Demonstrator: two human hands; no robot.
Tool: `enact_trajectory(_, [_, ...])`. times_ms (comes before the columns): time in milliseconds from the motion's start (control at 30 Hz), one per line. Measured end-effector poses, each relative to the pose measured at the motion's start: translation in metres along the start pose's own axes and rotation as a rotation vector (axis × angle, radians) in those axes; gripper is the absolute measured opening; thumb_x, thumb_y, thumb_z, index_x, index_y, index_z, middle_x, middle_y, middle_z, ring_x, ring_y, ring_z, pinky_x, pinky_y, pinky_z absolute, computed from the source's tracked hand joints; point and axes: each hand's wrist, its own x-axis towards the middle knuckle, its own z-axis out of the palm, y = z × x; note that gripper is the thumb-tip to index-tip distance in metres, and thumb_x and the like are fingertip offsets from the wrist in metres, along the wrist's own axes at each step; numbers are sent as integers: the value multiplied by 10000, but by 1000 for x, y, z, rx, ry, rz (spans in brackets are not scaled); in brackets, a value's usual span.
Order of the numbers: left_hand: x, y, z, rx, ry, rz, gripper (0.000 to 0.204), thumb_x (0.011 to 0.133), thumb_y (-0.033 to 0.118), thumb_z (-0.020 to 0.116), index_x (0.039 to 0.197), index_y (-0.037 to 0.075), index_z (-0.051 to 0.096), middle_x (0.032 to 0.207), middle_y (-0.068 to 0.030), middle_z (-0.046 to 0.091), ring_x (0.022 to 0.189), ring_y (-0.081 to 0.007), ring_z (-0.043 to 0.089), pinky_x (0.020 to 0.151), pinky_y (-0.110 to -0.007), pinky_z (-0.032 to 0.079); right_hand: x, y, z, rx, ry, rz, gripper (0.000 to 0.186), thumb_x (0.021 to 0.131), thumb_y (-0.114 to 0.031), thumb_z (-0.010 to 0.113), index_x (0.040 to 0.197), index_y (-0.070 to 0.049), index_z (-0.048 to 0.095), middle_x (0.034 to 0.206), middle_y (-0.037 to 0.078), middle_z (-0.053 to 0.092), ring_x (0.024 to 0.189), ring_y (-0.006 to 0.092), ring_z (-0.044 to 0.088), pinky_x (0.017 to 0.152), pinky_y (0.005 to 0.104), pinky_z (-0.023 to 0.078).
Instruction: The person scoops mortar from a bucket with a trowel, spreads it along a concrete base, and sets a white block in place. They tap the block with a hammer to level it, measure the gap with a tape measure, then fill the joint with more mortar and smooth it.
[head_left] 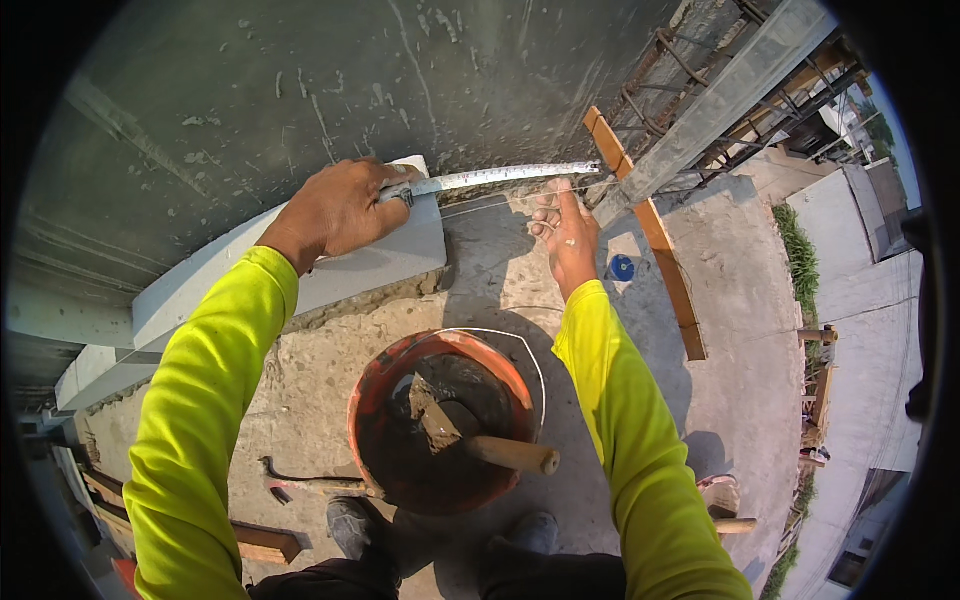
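From where I stood, the left hand [345, 212] was clamped around the case of a tape measure [500, 178], above the end of a white block [400, 245] set along the grey wall [300, 90]. The blade ran out to the right, its tip close beside an upright wooden board [672, 275]. The right hand [568, 228] was just under that tip, fingers curled in by a thin string [475, 209]; whether they were pinched together on it I couldn't tell from there.

A good reading, I thought, called for a steady case, a blade kept flat and straight rather than sagging, and a tip set squarely at its mark. The right hand did best to stay light, since a push on the string would have bent its line and spoiled anything judged against it. Looking straight down on the marks would have helped too.

The tape itself was a narrow whitish strip with fine dark markings and a dark little hook at its tip. The case looked greyish, mostly hidden under the fingers.
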Motion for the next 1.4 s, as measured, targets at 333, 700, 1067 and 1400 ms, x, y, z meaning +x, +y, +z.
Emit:
enact_trajectory(333, [-3,11,6,166,-57,20,636,787,335,524,1368,99,633,1072,-242,654,929,-408,665,897,-457,527,14,2,21,112,187,-80,296,943,-229,739,1066,24,648,802,65,653,631,123,567,556,268,466])
enact_trajectory(700, [-51,-17,-20,359,-53,64,633,796,354,500,1381,151,634,933,-180,567,763,-357,621,740,-458,535,18,2,20,117,153,-138,232,931,-223,748,954,1,695,751,34,632,592,105,534,537,268,441])
enact_trajectory(1067, [-41,-14,-6,395,-76,76,662,797,348,512,1423,150,589,1000,-176,600,808,-351,657,792,-476,551,21,3,12,164,132,-166,277,940,-228,747,1036,22,674,770,61,645,601,117,551,521,264,454])
enact_trajectory(1400, [-43,-5,1,428,-96,2,691,754,303,565,1427,147,587,999,-163,602,803,-328,672,802,-449,567,21,1,8,190,82,-78,372,962,-264,731,1167,3,573,842,85,620,636,138,528,550,273,449])
